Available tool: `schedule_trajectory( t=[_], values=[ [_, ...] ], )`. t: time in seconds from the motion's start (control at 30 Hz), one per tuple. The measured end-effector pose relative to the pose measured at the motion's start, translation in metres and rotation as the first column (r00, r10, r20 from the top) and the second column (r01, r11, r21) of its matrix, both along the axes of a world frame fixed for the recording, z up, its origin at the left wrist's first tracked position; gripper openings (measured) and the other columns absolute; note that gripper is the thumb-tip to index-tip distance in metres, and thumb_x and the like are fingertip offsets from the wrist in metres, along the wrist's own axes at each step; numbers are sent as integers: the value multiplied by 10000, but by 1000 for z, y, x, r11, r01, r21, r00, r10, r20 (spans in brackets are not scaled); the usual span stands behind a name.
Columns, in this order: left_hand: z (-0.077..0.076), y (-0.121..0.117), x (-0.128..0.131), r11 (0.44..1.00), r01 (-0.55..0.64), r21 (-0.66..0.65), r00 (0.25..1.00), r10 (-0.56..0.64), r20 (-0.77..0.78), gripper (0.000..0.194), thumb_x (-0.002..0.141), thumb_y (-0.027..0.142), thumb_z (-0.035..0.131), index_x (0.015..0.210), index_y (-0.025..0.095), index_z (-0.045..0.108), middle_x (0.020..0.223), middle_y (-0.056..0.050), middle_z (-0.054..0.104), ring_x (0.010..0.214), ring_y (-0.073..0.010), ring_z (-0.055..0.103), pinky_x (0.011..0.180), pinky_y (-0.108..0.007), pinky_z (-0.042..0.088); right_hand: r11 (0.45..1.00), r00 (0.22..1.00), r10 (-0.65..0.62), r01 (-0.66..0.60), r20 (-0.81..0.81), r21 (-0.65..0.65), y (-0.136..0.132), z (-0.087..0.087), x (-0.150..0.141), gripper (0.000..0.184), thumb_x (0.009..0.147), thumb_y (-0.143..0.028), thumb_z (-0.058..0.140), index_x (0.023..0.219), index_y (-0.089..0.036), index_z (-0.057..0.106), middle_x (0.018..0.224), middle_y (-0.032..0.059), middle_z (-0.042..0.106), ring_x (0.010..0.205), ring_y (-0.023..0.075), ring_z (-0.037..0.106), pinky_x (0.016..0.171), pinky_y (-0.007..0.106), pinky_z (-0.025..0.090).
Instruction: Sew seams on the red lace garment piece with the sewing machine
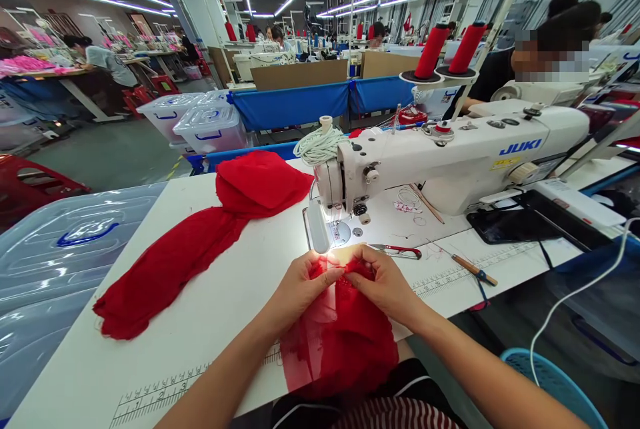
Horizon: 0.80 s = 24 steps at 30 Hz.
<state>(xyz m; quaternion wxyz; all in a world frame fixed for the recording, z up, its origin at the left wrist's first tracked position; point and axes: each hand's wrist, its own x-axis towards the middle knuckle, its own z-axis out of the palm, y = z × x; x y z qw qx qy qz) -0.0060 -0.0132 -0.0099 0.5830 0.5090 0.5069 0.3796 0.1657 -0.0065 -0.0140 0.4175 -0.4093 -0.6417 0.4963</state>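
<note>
Both my hands pinch the upper edge of a sheer red fabric piece (345,342), just in front of the sewing machine's needle area. My left hand (313,282) grips it with thumb and fingertips from the left. From the right, my right hand (377,282) does the same, the thumbs almost meeting. The fabric hangs down over the table edge onto my lap. Behind the hands stands the white JUKI sewing machine (410,156), its lamp lit. A longer red cloth (185,256) lies on the table to the left.
Red-handled scissors (400,251) and a wooden-handled tool (475,270) lie right of my hands, near a dark phone (510,226). Red thread cones (433,52) stand behind the machine. A clear plastic bin (85,236) borders the table's left side. Another person (500,72) sits behind the machine.
</note>
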Motion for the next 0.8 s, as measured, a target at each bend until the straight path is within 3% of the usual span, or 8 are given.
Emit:
schedule_trajectory(
  t=[0.2, 0.37, 0.43, 0.53, 0.63, 0.73, 0.8],
  values=[
    [8, -3, -1, 988, 101, 118, 992, -91, -83, 213, 724, 388, 684, 715, 175, 692, 699, -24, 621, 680, -160, 530, 629, -252, 407, 984, 991, 130, -126, 24, -130, -3, 4, 4, 188, 773, -335, 634, 723, -202, 511, 612, -58, 457, 541, 88, 383, 496, 218, 302],
    [11, -9, -2, 977, 194, -92, 976, -201, -77, 252, 748, 418, 632, 710, 172, 673, 673, -31, 633, 635, -172, 547, 582, -263, 394, 975, 949, 198, -166, 247, -146, -5, 8, 16, 47, 750, -229, 607, 729, -205, 571, 577, -52, 490, 513, 93, 409, 461, 214, 288],
    [9, -6, -2, 983, 163, -84, 973, -174, -152, 230, 722, 398, 644, 684, 171, 653, 647, -16, 610, 613, -164, 525, 561, -257, 373, 971, 919, 231, -197, 319, -135, -1, 7, 19, 68, 750, -205, 584, 686, -205, 561, 560, -48, 499, 507, 99, 422, 461, 220, 281],
    [4, 6, 0, 993, 102, 60, 934, -75, -350, 241, 727, 360, 615, 564, 189, 567, 546, 23, 511, 535, -135, 422, 523, -252, 300, 986, 839, 119, -161, 531, 34, 13, 5, 20, 176, 760, -227, 593, 622, -200, 487, 550, -32, 510, 519, 113, 428, 483, 241, 248],
    [0, 19, 5, 988, 8, 157, 873, 69, -483, 275, 722, 338, 608, 505, 213, 494, 490, 37, 414, 480, -130, 318, 505, -267, 220, 968, 677, -36, -158, 735, 194, 31, 2, 17, 151, 783, -222, 583, 671, -195, 486, 644, 6, 577, 563, 134, 463, 504, 259, 208],
    [-2, 29, 11, 968, -34, 250, 820, 170, -547, 144, 721, 300, 604, 600, 234, 562, 570, 15, 486, 514, -156, 366, 541, -274, 222, 929, 554, -132, -219, 822, 297, 44, -2, 15, 84, 828, -199, 534, 744, -196, 533, 724, 34, 611, 595, 154, 498, 508, 278, 192],
    [-3, 33, 15, 946, -37, 322, 771, 232, -593, 76, 728, 270, 591, 657, 244, 584, 628, 0, 533, 553, -175, 411, 564, -278, 228, 890, 534, -219, -234, 816, 392, 48, -7, 14, 61, 853, -196, 517, 824, -189, 570, 775, 58, 627, 639, 174, 524, 523, 287, 235]
  ],
)
